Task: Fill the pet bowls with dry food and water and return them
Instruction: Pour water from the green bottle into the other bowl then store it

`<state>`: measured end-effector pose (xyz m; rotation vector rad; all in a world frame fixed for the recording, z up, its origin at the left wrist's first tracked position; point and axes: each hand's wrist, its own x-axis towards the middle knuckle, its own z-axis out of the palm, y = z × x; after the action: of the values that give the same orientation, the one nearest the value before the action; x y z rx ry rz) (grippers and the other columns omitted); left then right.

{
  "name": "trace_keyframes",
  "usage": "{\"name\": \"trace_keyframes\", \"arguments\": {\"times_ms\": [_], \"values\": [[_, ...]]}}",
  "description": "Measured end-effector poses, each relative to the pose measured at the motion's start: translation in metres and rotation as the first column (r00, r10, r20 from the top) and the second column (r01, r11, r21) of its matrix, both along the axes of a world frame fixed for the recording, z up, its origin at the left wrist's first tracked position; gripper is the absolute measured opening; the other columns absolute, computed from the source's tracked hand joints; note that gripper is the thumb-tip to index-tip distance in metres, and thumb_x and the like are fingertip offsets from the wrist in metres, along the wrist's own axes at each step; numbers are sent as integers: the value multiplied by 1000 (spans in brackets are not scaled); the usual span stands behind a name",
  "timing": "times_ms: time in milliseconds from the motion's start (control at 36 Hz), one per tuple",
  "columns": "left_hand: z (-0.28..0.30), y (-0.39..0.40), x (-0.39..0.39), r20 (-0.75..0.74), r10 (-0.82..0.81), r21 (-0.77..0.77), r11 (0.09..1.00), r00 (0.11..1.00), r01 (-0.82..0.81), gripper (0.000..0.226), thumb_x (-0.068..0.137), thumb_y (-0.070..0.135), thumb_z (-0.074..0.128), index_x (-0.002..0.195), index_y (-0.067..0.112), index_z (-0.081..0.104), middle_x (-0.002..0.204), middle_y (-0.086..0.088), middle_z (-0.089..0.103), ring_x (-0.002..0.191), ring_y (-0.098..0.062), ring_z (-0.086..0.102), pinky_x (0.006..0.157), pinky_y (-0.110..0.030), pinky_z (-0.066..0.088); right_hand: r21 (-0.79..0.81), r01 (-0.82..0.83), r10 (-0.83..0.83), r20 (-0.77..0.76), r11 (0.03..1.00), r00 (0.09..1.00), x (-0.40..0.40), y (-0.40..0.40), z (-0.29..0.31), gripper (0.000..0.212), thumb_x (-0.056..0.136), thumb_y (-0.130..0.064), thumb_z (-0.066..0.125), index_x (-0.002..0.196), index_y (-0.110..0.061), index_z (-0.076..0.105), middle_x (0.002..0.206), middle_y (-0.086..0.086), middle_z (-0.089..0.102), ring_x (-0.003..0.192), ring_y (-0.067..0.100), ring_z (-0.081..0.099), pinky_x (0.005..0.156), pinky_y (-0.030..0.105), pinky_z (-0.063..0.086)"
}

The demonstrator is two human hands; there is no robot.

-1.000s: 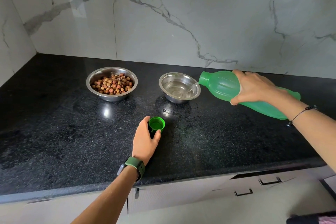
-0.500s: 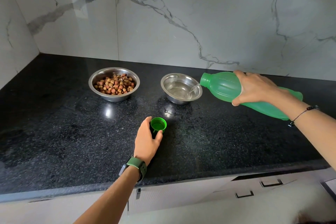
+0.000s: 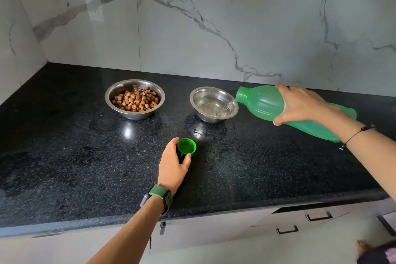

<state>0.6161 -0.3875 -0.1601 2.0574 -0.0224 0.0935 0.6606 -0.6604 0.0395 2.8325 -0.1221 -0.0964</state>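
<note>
— Water streams from green bottle (image 3: 263, 103), gripped in my right hand (image 3: 300, 105), into water bowl (image 3: 214, 105) mid-counter (image 3: 64, 156), near the back edge.

— Left hand (image 3: 172, 167)?

— Pinching cap (image 3: 186, 147); kibble bowl (image 3: 135, 98) full. Over-tilting risks overflow.

We count two steel bowls on the tabletop (image 3: 64, 156): one bowl of dry food (image 3: 134, 98) and one bowl with water (image 3: 213, 104). We see one green bottle (image 3: 263, 103), one green cap (image 3: 186, 147), two hands, left (image 3: 172, 167) and right (image 3: 300, 104), one wristwatch (image 3: 159, 197), and one thin bracelet (image 3: 355, 135).
</note>
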Motion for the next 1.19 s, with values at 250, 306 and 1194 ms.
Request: {"name": "trace_keyframes", "arguments": {"times_ms": [250, 306, 1194], "values": [[-2, 1, 0, -6, 3, -9, 1000, 1000, -3, 62, 86, 14, 64, 140, 7, 34, 141, -9, 44, 129, -20, 43, 98, -15, 25, -9, -17, 17, 19, 1000, 1000, 4, -3, -1, 113, 51, -51, 78, 142, -17, 20, 117, 14, 55, 105, 32, 54, 73, 33, 40], [-2, 1, 0, -4, 4, -8, 1000, 1000, -4, 62, 86, 14, 64, 140, 7, 35, 141, -9, 45, 129, -20, 44, 98, -15, 26, -12, -21, 21, 26, 1000, 999, 5, -2, -1, 113, 50, -51, 77, 142, -17, 21, 117, 15, 55, 105, 32, 54, 74, 33, 41], [2, -17, 13, -37, -50, 480, 875, 998, 61, 74, 87, 43, 58, 145, 14, 23, 140, -5, 41, 132, -24, 32, 108, -30, 27, 953, -192, -375, 270, 233, 887, -31, 78, -102, 93, 48, -36, 80, 130, -25, 38, 114, -7, 54, 104, 14, 54, 85, 29, 46]]}}
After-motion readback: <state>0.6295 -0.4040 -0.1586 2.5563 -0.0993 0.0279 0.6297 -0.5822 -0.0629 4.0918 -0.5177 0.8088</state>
